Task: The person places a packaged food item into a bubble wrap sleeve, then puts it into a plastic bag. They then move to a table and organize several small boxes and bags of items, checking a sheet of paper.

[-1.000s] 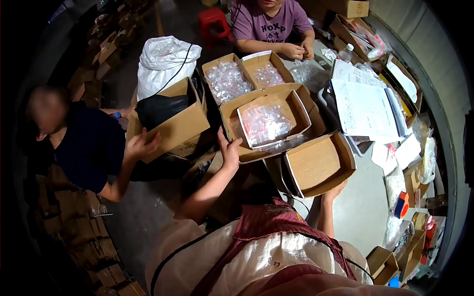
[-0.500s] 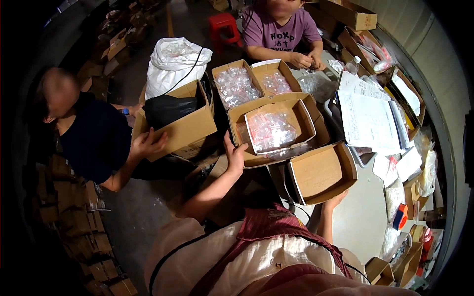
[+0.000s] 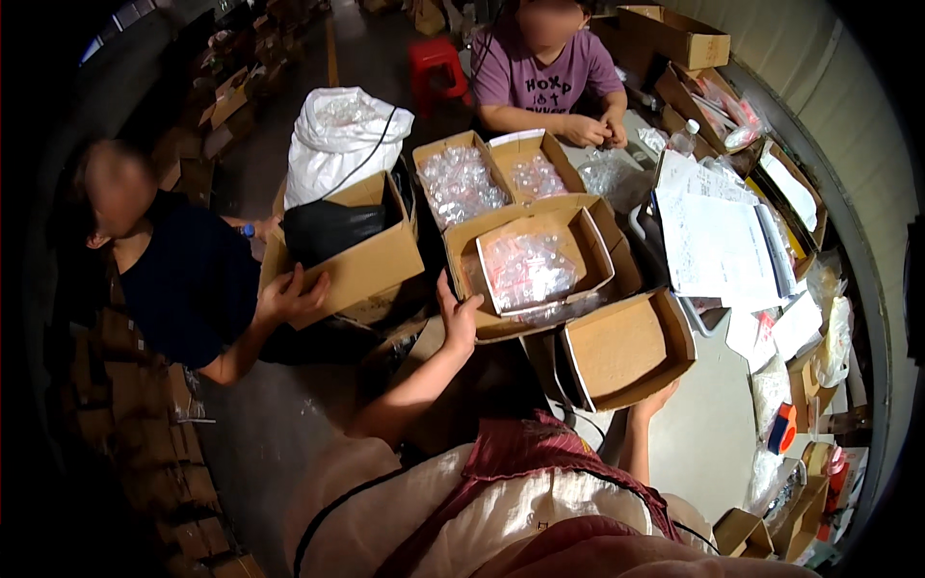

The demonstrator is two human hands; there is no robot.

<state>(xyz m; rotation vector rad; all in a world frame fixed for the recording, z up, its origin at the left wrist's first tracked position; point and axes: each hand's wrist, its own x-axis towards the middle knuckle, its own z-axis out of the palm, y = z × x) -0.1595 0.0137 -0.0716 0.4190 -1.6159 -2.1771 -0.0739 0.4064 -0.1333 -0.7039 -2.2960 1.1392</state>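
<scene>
At the near left corner of a large open cardboard box [image 3: 461, 252], my left hand [image 3: 461, 316] grips the wall, thumb on the near side. Inside that box sits a smaller cardboard box [image 3: 597, 252] holding clear plastic bags [image 3: 532, 270] of small parts. My right hand [image 3: 655, 399] holds a shallow cardboard box [image 3: 621, 349] by its near right corner; most of its fingers are hidden underneath. Only bare brown cardboard shows inside this shallow box, which sits close against the large box's near side.
Beyond are two cardboard boxes of bagged clear parts [image 3: 462, 183]. A white sack [image 3: 342, 135] stands far left. One co-worker [image 3: 183, 279] holds a cardboard box [image 3: 361, 255] with a black bag; another [image 3: 549, 82] sits across the table. Papers [image 3: 718, 226] lie right.
The scene sits slightly lower in the picture. Both my hands keep their places on the same boxes, and the co-worker at left still holds the box with the black bag.
</scene>
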